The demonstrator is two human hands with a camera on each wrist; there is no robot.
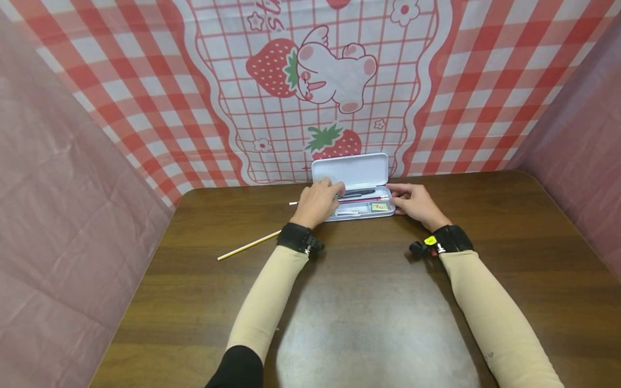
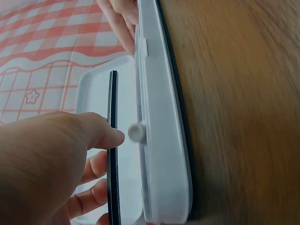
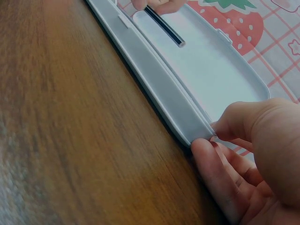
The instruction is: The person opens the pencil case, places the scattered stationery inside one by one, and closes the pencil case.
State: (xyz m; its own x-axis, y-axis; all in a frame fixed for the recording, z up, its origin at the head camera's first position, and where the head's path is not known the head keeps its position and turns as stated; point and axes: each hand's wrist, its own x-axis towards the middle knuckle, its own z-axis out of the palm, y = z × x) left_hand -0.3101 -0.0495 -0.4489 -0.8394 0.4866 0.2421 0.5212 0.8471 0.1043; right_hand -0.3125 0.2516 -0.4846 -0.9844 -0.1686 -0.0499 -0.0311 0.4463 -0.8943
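A pale blue-white pencil case (image 1: 357, 216) lies at the table's back edge, its lid (image 1: 350, 170) raised. My left hand (image 1: 316, 203) is over the left part of the case and pinches a dark pencil (image 2: 112, 101) between thumb and fingers. In the right wrist view the end of this dark pencil (image 3: 174, 35) shows in front of the raised lid. My right hand (image 1: 413, 203) grips the right end of the case, thumb on the rim. Inside are a red pencil (image 1: 361, 200) and a small green-and-yellow block (image 1: 380, 207); the left hand hides part of the interior.
A yellow-and-white pencil (image 1: 247, 246) lies on the brown wooden table (image 1: 368, 312), left of the case, one end near my left wrist. Behind the case hangs a red-checked strawberry cloth (image 1: 271, 124). Pink cloth (image 1: 73, 205) hangs at both sides.
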